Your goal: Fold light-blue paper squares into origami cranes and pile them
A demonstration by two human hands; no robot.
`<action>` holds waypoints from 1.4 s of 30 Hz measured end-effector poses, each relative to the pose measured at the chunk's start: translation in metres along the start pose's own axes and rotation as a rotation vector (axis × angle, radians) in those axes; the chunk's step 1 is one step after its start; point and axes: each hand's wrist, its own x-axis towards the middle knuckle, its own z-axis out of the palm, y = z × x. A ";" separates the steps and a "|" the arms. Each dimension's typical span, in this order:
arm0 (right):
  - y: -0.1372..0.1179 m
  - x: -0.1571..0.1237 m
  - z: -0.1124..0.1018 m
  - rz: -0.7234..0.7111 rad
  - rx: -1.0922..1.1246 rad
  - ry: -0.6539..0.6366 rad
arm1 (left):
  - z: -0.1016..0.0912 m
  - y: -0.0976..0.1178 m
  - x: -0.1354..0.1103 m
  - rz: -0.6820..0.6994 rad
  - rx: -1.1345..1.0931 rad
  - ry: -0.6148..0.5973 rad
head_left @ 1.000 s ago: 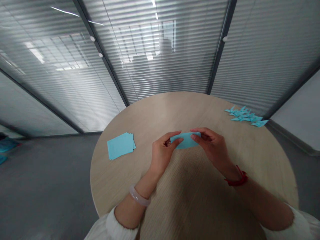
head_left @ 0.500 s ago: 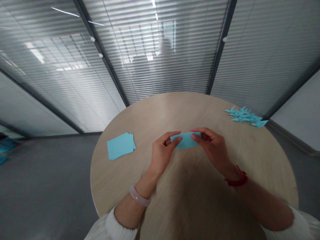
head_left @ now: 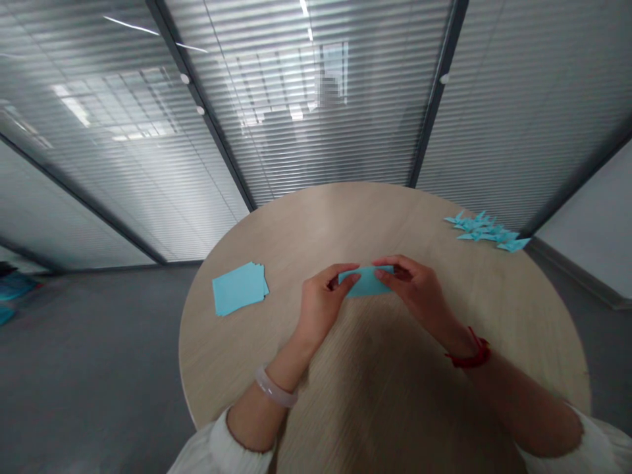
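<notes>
Between my two hands is a light blue sheet of paper (head_left: 368,283), folded into a narrow rectangle with its long side running left to right. My left hand (head_left: 322,296) pinches its left end, thumb on the near face and index finger along the top edge. At the other end, my right hand (head_left: 417,286) pinches the paper the same way, thumb in front and fingers over the top. The fingers partly cover both ends. Whether the lower edge touches the table I cannot tell.
A stack of light blue paper sheets (head_left: 239,289) lies on the left of the round wooden table (head_left: 345,217). Several folded blue paper cranes (head_left: 484,229) sit near the far right edge. Glass panels with blinds (head_left: 316,145) stand behind the table.
My right hand has shifted slightly left along the paper, and its fingertips sit a little nearer my left hand. Both hands keep their pinch.
</notes>
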 end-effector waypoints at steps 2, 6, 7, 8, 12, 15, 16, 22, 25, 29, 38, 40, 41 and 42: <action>0.005 0.001 0.000 -0.055 -0.099 -0.059 | 0.000 0.000 -0.001 0.041 0.066 -0.040; 0.013 0.001 0.003 -0.213 -0.243 -0.157 | 0.001 0.000 -0.002 0.110 0.128 -0.087; 0.014 0.000 0.003 -0.230 -0.256 -0.160 | 0.001 -0.001 -0.002 0.109 0.128 -0.090; 0.014 0.000 0.004 -0.239 -0.264 -0.154 | 0.001 -0.001 -0.002 0.099 0.121 -0.092; 0.011 -0.001 0.003 -0.233 -0.250 -0.118 | 0.002 -0.001 0.000 0.010 0.034 -0.135; 0.007 -0.001 0.002 -0.218 -0.222 -0.114 | 0.004 0.000 0.000 -0.030 0.004 -0.152; 0.006 -0.002 0.002 -0.217 -0.214 -0.112 | 0.004 0.000 0.000 -0.041 -0.001 -0.147; 0.003 -0.004 0.003 -0.194 -0.193 -0.069 | 0.005 0.000 0.000 -0.107 -0.117 -0.161; 0.003 -0.004 0.002 -0.173 -0.190 -0.027 | 0.006 0.001 0.001 -0.120 -0.163 -0.149; 0.003 -0.005 0.003 -0.164 -0.170 -0.020 | 0.007 0.000 0.002 -0.132 -0.204 -0.135; 0.001 -0.005 0.002 -0.163 -0.134 -0.018 | 0.005 0.001 0.001 -0.193 -0.439 -0.169; 0.001 -0.005 0.001 -0.155 -0.124 -0.019 | 0.004 0.001 0.001 -0.193 -0.457 -0.174; 0.000 -0.005 0.001 -0.151 -0.122 -0.019 | 0.004 0.001 0.001 -0.191 -0.465 -0.175; 0.000 -0.005 0.001 -0.148 -0.121 -0.019 | 0.004 0.001 0.001 -0.189 -0.467 -0.175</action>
